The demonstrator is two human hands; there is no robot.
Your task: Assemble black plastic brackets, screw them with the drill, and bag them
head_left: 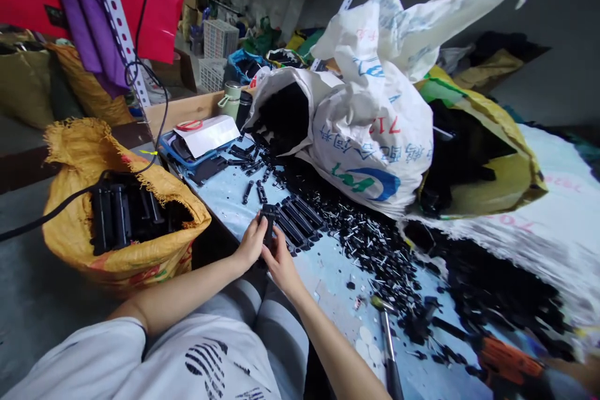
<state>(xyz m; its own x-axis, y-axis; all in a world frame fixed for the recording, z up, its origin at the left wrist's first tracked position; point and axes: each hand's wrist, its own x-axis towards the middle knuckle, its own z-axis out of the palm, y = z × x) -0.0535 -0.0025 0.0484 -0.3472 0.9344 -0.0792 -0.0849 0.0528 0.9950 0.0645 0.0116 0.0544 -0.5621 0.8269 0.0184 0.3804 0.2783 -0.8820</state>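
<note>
A black plastic part (pixel 268 220) is held upright near the table edge. My left hand (pixel 250 242) closes around its left side. From the right, my right hand (pixel 281 260) grips it lower down, fingers partly hidden. Just beyond the hands lies a row of long black plastic pieces (pixel 300 220) side by side on the light blue tabletop (pixel 323 281). Several smaller black pieces (pixel 260 192) rest loose past that row. To its right spreads a heap of small black parts and screws (pixel 375 250).
A hammer (pixel 388 344) and an orange power drill (pixel 509 359) lie to the right. White sacks (pixel 370 131) and a yellow sack (pixel 520 162) stand at the back. At left is an orange sack (pixel 126 262) of black parts, with a cable (pixel 60 212) crossing it.
</note>
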